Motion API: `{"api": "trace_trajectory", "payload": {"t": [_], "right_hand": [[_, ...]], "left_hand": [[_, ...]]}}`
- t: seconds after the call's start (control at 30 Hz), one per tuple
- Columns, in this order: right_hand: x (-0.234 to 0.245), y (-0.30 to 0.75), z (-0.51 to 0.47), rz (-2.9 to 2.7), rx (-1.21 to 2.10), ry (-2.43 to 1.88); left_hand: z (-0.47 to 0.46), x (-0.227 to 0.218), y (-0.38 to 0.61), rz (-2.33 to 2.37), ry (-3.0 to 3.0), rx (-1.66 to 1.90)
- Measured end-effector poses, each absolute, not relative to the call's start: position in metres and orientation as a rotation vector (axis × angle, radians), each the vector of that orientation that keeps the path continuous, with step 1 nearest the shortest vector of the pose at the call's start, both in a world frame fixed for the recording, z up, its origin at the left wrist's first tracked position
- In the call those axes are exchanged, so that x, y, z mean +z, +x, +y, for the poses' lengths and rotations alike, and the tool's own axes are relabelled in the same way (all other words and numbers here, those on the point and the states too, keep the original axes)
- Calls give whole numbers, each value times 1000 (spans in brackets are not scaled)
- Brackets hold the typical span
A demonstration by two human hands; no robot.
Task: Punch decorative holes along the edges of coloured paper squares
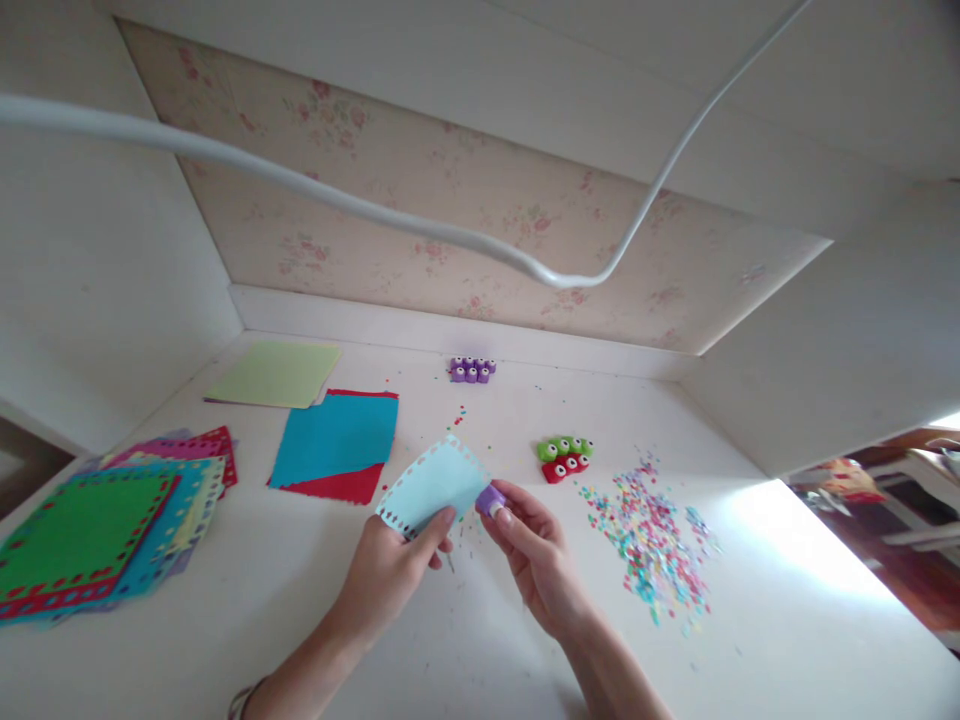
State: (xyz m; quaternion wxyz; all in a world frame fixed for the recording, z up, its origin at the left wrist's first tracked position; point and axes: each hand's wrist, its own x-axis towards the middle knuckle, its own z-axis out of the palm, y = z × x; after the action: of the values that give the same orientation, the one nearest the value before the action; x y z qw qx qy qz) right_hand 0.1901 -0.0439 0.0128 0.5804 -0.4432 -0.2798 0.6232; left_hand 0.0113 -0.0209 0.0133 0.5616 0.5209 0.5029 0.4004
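Note:
My left hand (401,560) grips a light blue paper sheet (439,488) by its lower edge, thumb on top. Small punched holes run along the sheet's left and top edges. In my right hand (536,555) is a small purple craft punch (491,500) with a white button, pinched between thumb and fingers. The punch sits at the sheet's right corner; whether paper lies inside its slot I cannot tell. Tiny punched bits lie on the table beneath the hands. Beyond them stand green punches (566,447) and red punches (564,467).
Several purple punches (471,370) stand near the back wall. A confetti pile (656,540) spreads at right. On the left lie punched coloured sheets (90,530), blue paper (336,440) over red, and pale green sheets (274,372). A white cable (420,228) hangs across the view.

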Motion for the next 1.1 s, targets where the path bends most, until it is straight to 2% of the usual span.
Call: {"api": "trace_trajectory", "payload": {"t": [1.1], "right_hand": [[10, 188, -46, -645, 1474, -975]], "left_hand": [[-21, 13, 12, 1185, 1301, 854]]}}
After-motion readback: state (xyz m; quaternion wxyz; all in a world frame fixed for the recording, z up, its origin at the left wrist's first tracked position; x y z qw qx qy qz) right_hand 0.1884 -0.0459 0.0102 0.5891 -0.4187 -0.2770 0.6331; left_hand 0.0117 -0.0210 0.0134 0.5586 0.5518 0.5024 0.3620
